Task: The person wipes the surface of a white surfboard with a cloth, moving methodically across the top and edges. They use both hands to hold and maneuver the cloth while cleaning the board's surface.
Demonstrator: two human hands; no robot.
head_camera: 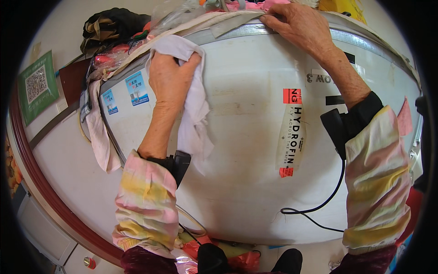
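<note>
A large white panel with a metal-trimmed top edge (236, 32) stands before me. My left hand (171, 77) grips a white cloth (195, 126), which hangs down against the panel, near its upper left part. At the top edge, my right hand (297, 29) pinches a grey strip (234, 24) between thumb and fingers, beside a pale fabric covering (160, 35). Stickers (137, 88) are on the panel's left side. A label with orange ends (291, 133) is stuck right of the middle. Both wrists bear black bands with box-like devices.
Plastic bags (176, 13), a dark bundle (114, 29) and a yellow bag (344, 10) lie on top. A black cable (321, 207) loops across the panel below my right arm. A green sign (38, 87) is at the left; a can (89, 262) stands on the floor.
</note>
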